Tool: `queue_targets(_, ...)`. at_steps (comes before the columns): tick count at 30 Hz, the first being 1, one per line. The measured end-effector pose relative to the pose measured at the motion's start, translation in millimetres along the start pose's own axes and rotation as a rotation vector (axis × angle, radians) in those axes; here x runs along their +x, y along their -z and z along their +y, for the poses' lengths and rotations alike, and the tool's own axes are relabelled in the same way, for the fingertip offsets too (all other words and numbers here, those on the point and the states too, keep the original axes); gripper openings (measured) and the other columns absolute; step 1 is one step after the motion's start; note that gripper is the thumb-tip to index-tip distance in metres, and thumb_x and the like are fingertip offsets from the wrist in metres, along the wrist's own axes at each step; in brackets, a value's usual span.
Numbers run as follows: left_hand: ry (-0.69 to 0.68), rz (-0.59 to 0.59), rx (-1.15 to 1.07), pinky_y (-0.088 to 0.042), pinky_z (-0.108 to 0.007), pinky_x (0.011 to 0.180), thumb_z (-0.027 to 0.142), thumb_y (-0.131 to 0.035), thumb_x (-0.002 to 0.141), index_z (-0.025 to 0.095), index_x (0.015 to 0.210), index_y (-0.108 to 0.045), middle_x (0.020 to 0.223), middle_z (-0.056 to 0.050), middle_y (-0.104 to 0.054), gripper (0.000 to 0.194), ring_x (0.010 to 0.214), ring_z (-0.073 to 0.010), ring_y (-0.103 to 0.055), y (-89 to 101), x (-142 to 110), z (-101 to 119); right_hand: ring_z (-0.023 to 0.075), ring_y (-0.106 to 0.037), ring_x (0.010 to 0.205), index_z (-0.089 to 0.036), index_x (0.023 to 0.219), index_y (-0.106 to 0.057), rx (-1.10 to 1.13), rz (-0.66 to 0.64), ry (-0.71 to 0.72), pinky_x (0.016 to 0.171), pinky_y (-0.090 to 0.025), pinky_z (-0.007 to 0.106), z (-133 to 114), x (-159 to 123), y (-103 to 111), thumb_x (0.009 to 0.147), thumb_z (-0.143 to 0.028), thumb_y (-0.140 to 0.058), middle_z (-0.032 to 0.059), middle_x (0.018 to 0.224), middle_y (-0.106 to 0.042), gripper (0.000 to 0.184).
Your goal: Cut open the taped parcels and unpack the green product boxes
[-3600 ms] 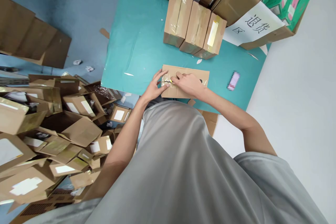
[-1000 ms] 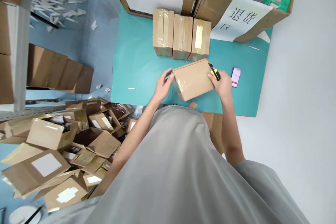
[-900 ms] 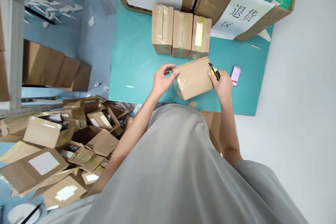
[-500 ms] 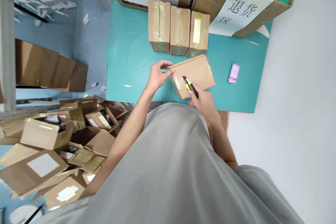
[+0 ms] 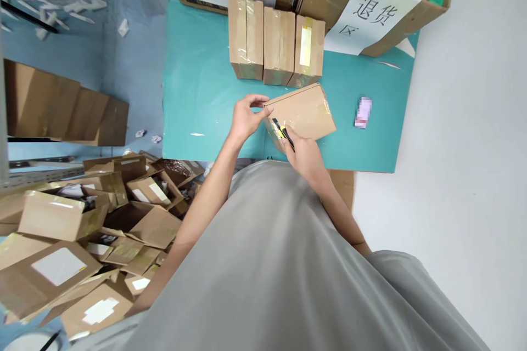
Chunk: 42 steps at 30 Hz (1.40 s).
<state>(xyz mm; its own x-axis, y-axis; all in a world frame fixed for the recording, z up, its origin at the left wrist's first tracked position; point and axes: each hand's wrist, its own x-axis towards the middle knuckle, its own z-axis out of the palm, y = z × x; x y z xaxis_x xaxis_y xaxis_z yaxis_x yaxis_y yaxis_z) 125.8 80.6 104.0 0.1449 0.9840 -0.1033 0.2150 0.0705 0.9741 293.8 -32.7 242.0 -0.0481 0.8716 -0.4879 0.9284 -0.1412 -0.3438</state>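
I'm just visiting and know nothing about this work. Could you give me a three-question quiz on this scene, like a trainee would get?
1. Which hand holds the yellow-and-black cutter: a) left, b) right, c) neither?
2. True or false: the left hand is holding a green package.
3. Fill in: just beyond the box at the hands, ____ taped boxes stand in a row.

Key: 1. b, the right hand. 2. False; it's at the box's left end. 3. Three.

The person's loose, plain grey top [image 5: 284, 252], smooth fabric with soft lengthwise folds and a paler sheen down the front, right sleeve [image 5: 399, 269] wide and short in the same grey, left sleeve [image 5: 119, 332] matching, forearms [image 5: 201, 208] bare, left hand [image 5: 246, 117] and right hand [image 5: 307, 156] bare
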Motion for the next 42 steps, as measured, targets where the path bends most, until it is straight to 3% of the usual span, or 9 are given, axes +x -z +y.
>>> queue_targets(10, 0.025, 0.011, 0.009, -0.064, -0.042, 0.103, 0.026, -0.086, 0.084, 0.020, 0.110, -0.079, 0.111, -0.008, -0.080, 0.028, 0.106, -0.0249, -0.076, -0.4, -1, 0, 0.0346, -0.080, 0.120, -0.016, 0.177, -0.040, -0.132, -0.134, -0.066, 0.102, -0.058, 0.041, -20, 1, 16, 0.121, -0.031, -0.033, 0.0209, 0.136, -0.082, 0.059)
queue_targets(16, 0.048, 0.051, 0.056, -0.065, -0.042, 0.102, 0.025, -0.086, 0.082, 0.020, 0.107, -0.081, 0.109, -0.007, -0.080, 0.027, 0.102, -0.0252, -0.078, -0.3, -2, 2, 0.0348, -0.080, 0.118, -0.010, 0.172, -0.044, -0.154, -0.155, -0.064, 0.099, -0.059, 0.041, -33, 6, 22, 0.118, -0.023, -0.035, 0.0228, 0.131, -0.082, 0.056)
queue_targets(24, 0.033, 0.082, 0.097, -0.065, -0.042, 0.102, 0.031, -0.084, 0.086, 0.021, 0.108, -0.080, 0.112, -0.008, -0.082, 0.025, 0.102, -0.0251, -0.079, -3.7, -6, 0, 0.0351, -0.083, 0.106, -0.011, 0.159, -0.054, -0.183, -0.237, -0.121, 0.093, -0.060, 0.043, -27, -27, 22, 0.117, -0.017, -0.035, 0.0226, 0.122, -0.084, 0.047)
queue_targets(36, 0.037, 0.048, 0.106, -0.067, -0.041, 0.099, 0.043, -0.086, 0.087, 0.021, 0.110, -0.079, 0.115, -0.010, -0.082, 0.032, 0.105, -0.0254, -0.079, 0.9, -3, -2, 0.0355, -0.082, 0.107, -0.014, 0.171, -0.044, -0.110, -0.198, -0.107, 0.093, -0.060, 0.043, -23, -24, 34, 0.119, -0.025, -0.034, 0.0214, 0.121, -0.084, 0.054)
queue_targets(39, 0.045, 0.042, 0.093, -0.067, -0.040, 0.096, 0.048, -0.087, 0.087, 0.020, 0.111, -0.078, 0.115, -0.012, -0.082, 0.037, 0.105, -0.0252, -0.078, 1.0, -3, -4, 0.0341, -0.082, 0.106, -0.016, 0.179, -0.034, -0.082, -0.126, -0.060, 0.094, -0.060, 0.042, -21, -14, 30, 0.119, -0.026, -0.033, 0.0208, 0.124, -0.084, 0.060)
queue_targets(42, 0.054, 0.042, 0.088, -0.068, -0.039, 0.093, 0.050, -0.087, 0.086, 0.020, 0.111, -0.078, 0.114, -0.012, -0.082, 0.040, 0.105, -0.0254, -0.078, 1.4, -4, -4, 0.0338, -0.081, 0.107, -0.017, 0.179, -0.036, -0.060, -0.107, -0.004, 0.094, -0.059, 0.041, -21, 2, 25, 0.116, -0.024, -0.039, 0.0212, 0.128, -0.083, 0.063)
